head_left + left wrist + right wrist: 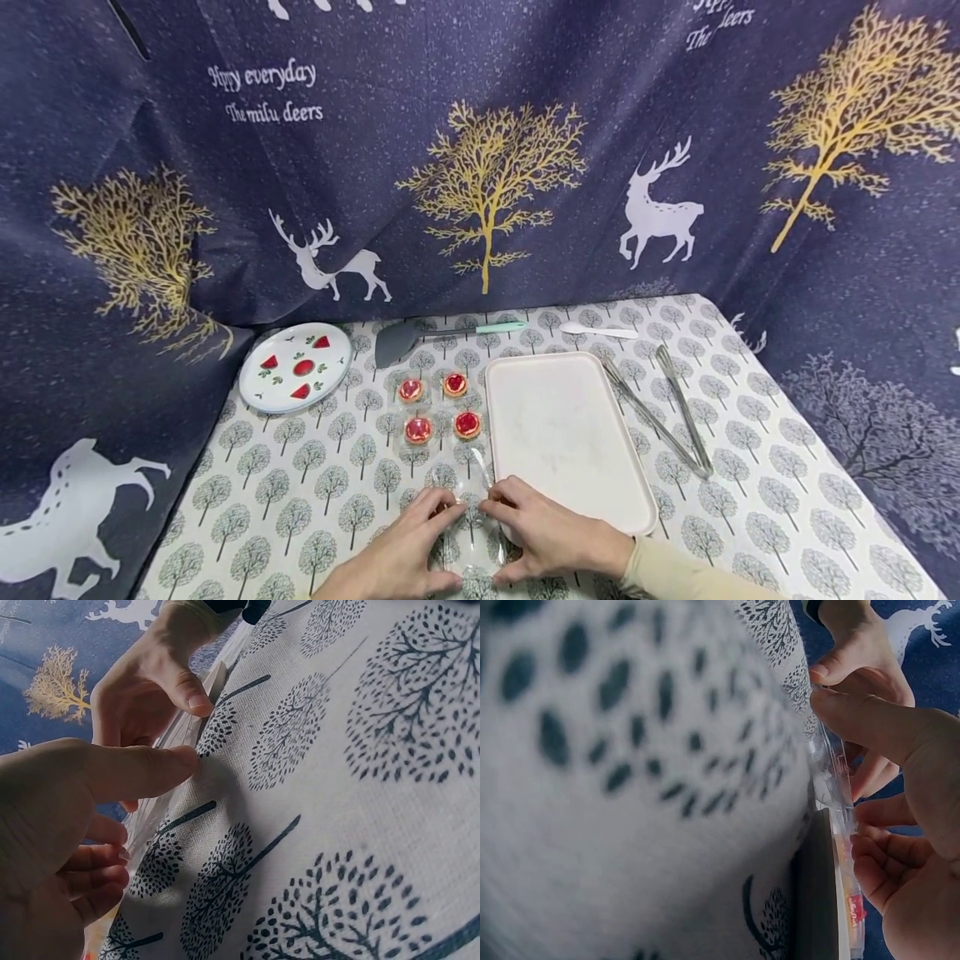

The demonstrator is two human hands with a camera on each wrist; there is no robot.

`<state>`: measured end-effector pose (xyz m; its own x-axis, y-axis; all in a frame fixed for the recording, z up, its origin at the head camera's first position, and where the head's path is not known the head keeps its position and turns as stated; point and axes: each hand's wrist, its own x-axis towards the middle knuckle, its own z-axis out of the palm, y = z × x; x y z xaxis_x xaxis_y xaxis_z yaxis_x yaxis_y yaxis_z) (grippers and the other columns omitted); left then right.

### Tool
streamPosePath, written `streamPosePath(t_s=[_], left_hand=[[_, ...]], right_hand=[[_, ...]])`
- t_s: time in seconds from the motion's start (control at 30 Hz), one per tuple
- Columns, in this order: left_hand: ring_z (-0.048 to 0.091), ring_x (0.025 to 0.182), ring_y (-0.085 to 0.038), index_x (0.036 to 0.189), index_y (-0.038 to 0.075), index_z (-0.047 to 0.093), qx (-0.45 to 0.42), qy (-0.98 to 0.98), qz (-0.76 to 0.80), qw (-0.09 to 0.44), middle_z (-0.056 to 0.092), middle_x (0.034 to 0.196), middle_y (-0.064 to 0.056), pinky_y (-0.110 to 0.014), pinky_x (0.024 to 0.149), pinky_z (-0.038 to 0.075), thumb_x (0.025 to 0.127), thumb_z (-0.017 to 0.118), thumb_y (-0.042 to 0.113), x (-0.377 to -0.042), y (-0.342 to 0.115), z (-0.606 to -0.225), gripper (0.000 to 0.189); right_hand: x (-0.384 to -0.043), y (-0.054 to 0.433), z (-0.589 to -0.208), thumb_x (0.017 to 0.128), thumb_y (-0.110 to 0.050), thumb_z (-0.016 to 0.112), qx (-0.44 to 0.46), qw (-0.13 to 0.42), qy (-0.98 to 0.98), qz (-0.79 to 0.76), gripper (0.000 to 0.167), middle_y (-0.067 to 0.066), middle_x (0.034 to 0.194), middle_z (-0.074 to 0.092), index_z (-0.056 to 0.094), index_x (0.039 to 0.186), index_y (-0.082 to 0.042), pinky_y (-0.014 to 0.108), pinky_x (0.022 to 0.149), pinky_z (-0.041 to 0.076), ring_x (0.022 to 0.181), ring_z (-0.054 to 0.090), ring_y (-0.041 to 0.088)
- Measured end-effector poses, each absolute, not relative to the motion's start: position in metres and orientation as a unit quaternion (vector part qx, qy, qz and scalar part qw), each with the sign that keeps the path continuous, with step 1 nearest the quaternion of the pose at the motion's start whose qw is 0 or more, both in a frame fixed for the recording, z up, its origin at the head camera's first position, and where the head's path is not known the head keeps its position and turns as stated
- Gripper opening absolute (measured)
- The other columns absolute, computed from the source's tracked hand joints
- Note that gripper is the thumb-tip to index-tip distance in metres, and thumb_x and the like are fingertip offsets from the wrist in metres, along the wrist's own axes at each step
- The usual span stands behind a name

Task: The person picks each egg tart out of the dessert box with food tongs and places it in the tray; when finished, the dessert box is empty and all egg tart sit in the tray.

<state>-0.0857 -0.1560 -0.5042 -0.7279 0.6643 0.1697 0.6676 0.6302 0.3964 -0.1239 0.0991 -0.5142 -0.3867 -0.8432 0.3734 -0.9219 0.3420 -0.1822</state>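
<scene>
Both hands pinch a clear plastic lid at the near edge of the tree-patterned surface: the left hand on its left side, the right hand on its right. Four red-topped tarts sit just beyond, left of the pale pink rectangular tray.

Both hands on clear plastic lid
</scene>
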Motion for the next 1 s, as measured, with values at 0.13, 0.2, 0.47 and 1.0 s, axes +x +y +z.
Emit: streamPosePath(t_s=[0.13, 0.2, 0.47, 1.0], left_hand=[[0.046, 0.12, -0.015, 0.138, 0.008, 0.052, -0.362, -0.907, -0.214, -0.006, 0.046, 0.132, 0.001, -0.038, 0.1, 0.05, 0.069, 0.082, 0.047, -0.084, -0.156, -0.504, 0.084], [0.045, 0.121, -0.015, 0.138, 0.008, 0.052, -0.361, -0.909, -0.209, -0.006, 0.046, 0.133, 0.0, -0.038, 0.101, 0.05, 0.07, 0.082, 0.046, -0.084, -0.156, -0.504, 0.084], [0.044, 0.119, -0.014, 0.139, 0.007, 0.051, -0.361, -0.912, -0.193, 0.022, 0.045, 0.132, 0.001, -0.037, 0.099, 0.05, 0.07, 0.081, 0.044, -0.084, -0.154, -0.505, 0.084], [0.043, 0.126, -0.017, 0.14, 0.006, 0.049, -0.366, -0.907, -0.208, 0.03, 0.044, 0.138, -0.003, -0.043, 0.102, 0.049, 0.073, 0.078, 0.053, -0.088, -0.16, -0.499, 0.087]], right_hand=[[-0.124, 0.098, -0.515, 0.07, -0.066, 0.076, 0.546, 0.115, -0.81, 0.18, 0.081, 0.0, 0.113, 0.049, 0.059, 0.123, -0.007, 0.018, 0.09, 0.045, 0.102, 0.045, 0.01], [-0.124, 0.098, -0.515, 0.07, -0.066, 0.075, 0.546, 0.118, -0.81, 0.18, 0.081, 0.0, 0.112, 0.048, 0.059, 0.123, -0.007, 0.018, 0.089, 0.045, 0.102, 0.044, 0.01], [-0.124, 0.099, -0.514, 0.069, -0.065, 0.076, 0.541, 0.121, -0.811, 0.185, 0.084, 0.0, 0.113, 0.048, 0.058, 0.126, -0.006, 0.018, 0.088, 0.045, 0.102, 0.045, 0.011], [-0.13, 0.099, -0.502, 0.08, -0.063, 0.067, 0.53, 0.11, -0.816, 0.204, 0.075, 0.0, 0.115, 0.054, 0.06, 0.125, -0.004, 0.019, 0.095, 0.048, 0.106, 0.051, 0.009]])
